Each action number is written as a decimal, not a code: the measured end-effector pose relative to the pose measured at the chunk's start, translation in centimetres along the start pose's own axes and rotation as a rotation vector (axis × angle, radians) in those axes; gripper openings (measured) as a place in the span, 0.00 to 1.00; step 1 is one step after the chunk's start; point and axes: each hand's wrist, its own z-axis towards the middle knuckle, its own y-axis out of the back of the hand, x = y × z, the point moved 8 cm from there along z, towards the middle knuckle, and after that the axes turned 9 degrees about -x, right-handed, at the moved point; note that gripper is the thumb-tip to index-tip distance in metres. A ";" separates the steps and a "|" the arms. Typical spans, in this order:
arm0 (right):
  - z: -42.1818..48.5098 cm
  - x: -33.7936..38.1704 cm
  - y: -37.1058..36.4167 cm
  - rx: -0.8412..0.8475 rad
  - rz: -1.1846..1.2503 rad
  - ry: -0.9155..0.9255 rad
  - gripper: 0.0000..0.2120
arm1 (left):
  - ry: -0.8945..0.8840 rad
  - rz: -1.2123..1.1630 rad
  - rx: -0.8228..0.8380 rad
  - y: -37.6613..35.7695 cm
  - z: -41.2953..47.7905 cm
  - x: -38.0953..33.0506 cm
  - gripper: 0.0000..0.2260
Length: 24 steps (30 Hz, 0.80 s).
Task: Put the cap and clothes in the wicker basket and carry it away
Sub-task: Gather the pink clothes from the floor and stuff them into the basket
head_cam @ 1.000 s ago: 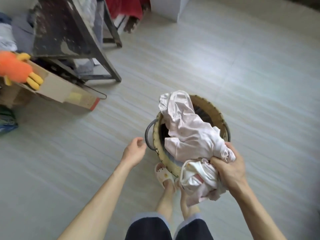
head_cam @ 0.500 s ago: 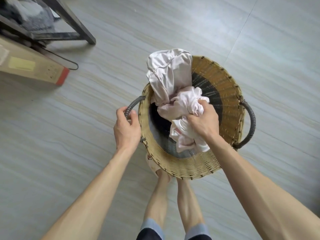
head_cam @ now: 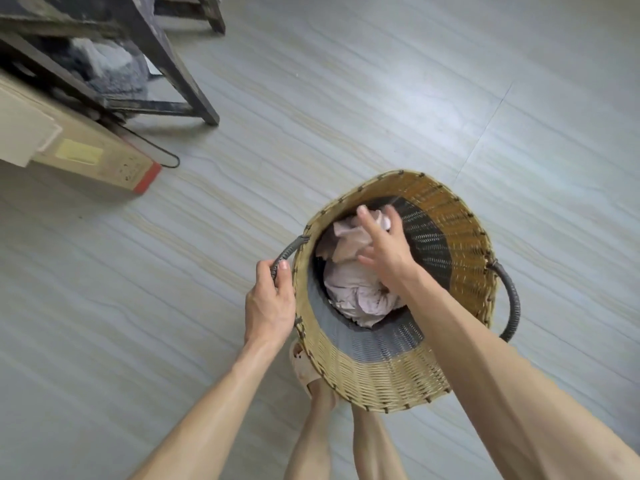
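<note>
The round wicker basket (head_cam: 377,382) stands on the floor in front of my feet, tan outside with a dark woven band inside. Pale pink clothes (head_cam: 356,296) lie bunched deep inside it. My left hand (head_cam: 268,303) grips the basket's dark left handle (head_cam: 289,251). My right hand (head_cam: 384,247) hovers inside the basket's mouth just above the clothes, fingers spread, holding nothing. A second dark handle (head_cam: 510,299) sticks out on the right. No cap shows.
A dark wooden table leg frame (head_cam: 180,74) stands at the upper left with grey fabric (head_cam: 104,64) under it. A cardboard box (head_cam: 69,147) with a red corner lies on the floor to the left. Pale tiled floor (head_cam: 415,81) stretches beyond the basket.
My right hand has let go of the pink clothes, which have dropped fully inside the basket. My left hand keeps its hold on the left handle.
</note>
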 end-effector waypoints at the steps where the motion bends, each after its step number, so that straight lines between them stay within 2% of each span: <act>1: 0.7 0.1 -0.5 -0.012 -0.129 0.010 0.38 | -0.001 -0.005 -0.005 0.0 0.0 -0.1 0.14; 3: 1.4 0.4 -0.9 -0.076 -0.530 0.115 0.19 | 0.004 -0.012 -0.006 -0.1 -0.2 -0.3 0.14; 4: 1.5 0.4 -0.9 -0.102 -0.700 0.168 0.15 | 0.009 -0.011 -0.004 -0.2 -0.2 -0.3 0.15; 6: 0.8 -0.4 -0.2 -0.106 -0.908 0.212 0.18 | 0.022 -0.007 0.002 -0.2 -0.4 -0.1 0.16; 9: -2.2 -2.5 2.0 -0.045 -1.044 0.242 0.22 | 0.047 -0.013 0.024 -0.2 -0.8 0.6 0.17; 12: -6.8 -3.2 7.0 -0.127 -1.023 0.322 0.20 | 0.098 -0.047 0.069 -0.3 -1.3 1.0 0.16; 15: -11.4 -2.2 13.8 -0.363 -0.982 0.498 0.18 | 0.108 -0.042 0.098 -0.4 -1.5 1.0 0.16; 17: -13.5 -2.2 18.3 -0.524 -0.913 0.547 0.18 | 0.111 -0.037 0.099 -0.2 -1.7 0.8 0.16; 20: -13.6 -4.3 23.5 -0.654 -0.824 0.402 0.21 | 0.118 -0.036 0.088 0.0 -2.1 0.6 0.15; 22: -12.6 -6.2 24.8 -0.607 -0.695 0.233 0.26 | 0.118 -0.032 0.092 0.1 -2.3 0.4 0.16; 24: -11.7 -7.2 24.6 -0.548 -0.548 0.169 0.28 | 0.150 -0.026 0.115 0.0 -2.4 0.8 0.16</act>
